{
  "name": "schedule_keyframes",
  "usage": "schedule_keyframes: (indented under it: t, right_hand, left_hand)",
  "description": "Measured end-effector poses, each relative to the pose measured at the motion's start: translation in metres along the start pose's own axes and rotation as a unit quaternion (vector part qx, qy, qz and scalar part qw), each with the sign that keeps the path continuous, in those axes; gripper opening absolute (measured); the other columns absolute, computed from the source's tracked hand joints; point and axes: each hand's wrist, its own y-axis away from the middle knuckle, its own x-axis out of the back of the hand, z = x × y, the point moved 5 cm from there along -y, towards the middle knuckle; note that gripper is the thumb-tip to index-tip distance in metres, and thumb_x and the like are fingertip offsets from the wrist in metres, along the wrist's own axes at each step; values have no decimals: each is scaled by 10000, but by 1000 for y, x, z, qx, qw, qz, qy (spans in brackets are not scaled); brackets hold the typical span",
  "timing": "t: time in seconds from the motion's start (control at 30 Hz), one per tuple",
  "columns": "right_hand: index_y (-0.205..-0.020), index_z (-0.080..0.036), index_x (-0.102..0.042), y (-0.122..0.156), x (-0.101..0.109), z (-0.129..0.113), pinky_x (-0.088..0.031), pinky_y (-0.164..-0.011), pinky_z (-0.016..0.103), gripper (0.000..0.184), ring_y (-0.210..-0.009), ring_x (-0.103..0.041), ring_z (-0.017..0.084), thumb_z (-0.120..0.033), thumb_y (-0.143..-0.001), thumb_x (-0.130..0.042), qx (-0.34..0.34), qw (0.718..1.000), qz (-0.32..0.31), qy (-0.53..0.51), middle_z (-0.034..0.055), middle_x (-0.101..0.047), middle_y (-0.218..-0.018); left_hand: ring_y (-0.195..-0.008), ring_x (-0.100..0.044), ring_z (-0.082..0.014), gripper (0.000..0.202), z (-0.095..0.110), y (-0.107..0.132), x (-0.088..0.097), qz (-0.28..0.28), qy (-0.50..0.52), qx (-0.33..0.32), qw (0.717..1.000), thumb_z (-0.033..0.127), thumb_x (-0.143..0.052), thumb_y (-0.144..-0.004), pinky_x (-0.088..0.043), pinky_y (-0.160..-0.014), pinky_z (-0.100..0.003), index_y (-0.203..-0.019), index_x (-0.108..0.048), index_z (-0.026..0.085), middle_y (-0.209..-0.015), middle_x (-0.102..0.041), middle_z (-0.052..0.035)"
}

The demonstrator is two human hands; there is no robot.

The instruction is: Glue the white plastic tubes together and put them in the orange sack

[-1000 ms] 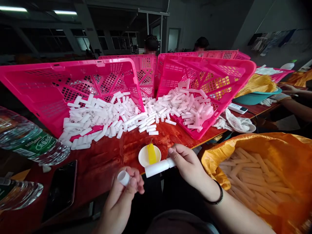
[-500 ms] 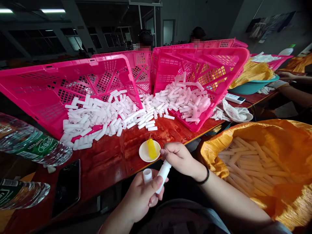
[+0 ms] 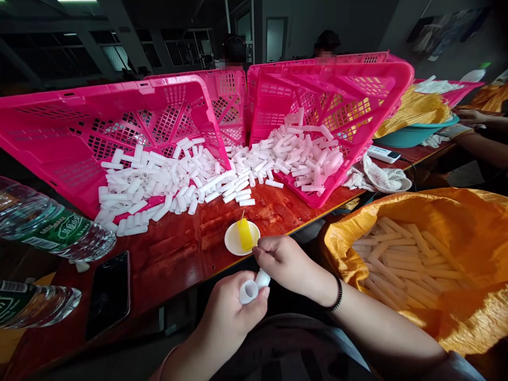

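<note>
My left hand (image 3: 227, 313) is closed around two short white plastic tubes. One tube (image 3: 248, 292) has its open end turned up toward me; the other tube (image 3: 262, 278) leans beside it, its far end against my right hand (image 3: 286, 263). The fingers of that right hand are curled in a pinch, and what sits inside them is hidden. Just beyond, at the table edge, a small white dish (image 3: 231, 244) carries a yellow block (image 3: 245, 235) with a thin pin sticking up. A large heap of similar white tubes (image 3: 174, 177) spreads behind it.
Pink crates (image 3: 93, 153) lie tipped over along the red table (image 3: 178, 241). Water bottles (image 3: 59, 225) and a phone (image 3: 108, 293) are on the left. At right stand an orange sack (image 3: 345, 248) of long tubes, a cloth (image 3: 381, 177) and a teal basin (image 3: 413, 136); another person's arm reaches in beyond.
The tubes in my left hand have turned, so one open end now faces me and the other looks shorter. My right hand has shifted slightly left. The view has tilted slightly.
</note>
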Motion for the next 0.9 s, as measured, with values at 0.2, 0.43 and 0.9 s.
schedule_keyframes:
  t: [0.2, 0.43, 0.9]
  right_hand:
    - [-585, -207, -368, 0, 5, 3, -269, -496, 234, 316, -477, -347, 91, -226, -883, -471, -7, 994, 84, 71, -52, -398, -520]
    - [-634, -219, -368, 15, 20, 0, -312, -489, 213, 332, -503, -350, 92, -287, -950, -442, 101, 952, 283, -61, -62, -365, -563]
    - [-608, -203, -389, 23, 0, -14, -310, -452, 193, 365, -488, -346, 80, -300, -951, -468, 75, 949, 259, -162, -61, -393, -540]
  left_hand:
    - [-566, -562, -142, 115, -5, -6, 12, 96, -70, -80, 990, 287, -619, -796, -408, -559, -249, -742, -632, 187, -633, -634, -6]
    - [-717, -661, -185, 248, -20, -20, 38, 301, 427, 110, 846, 421, -670, -797, -544, -619, -310, -755, -570, 198, -732, -683, -8]
    - [-679, -611, -173, 192, 37, 5, 56, 367, 201, -242, 875, 282, -573, -852, -508, -695, -344, -678, -581, 203, -688, -635, -2]
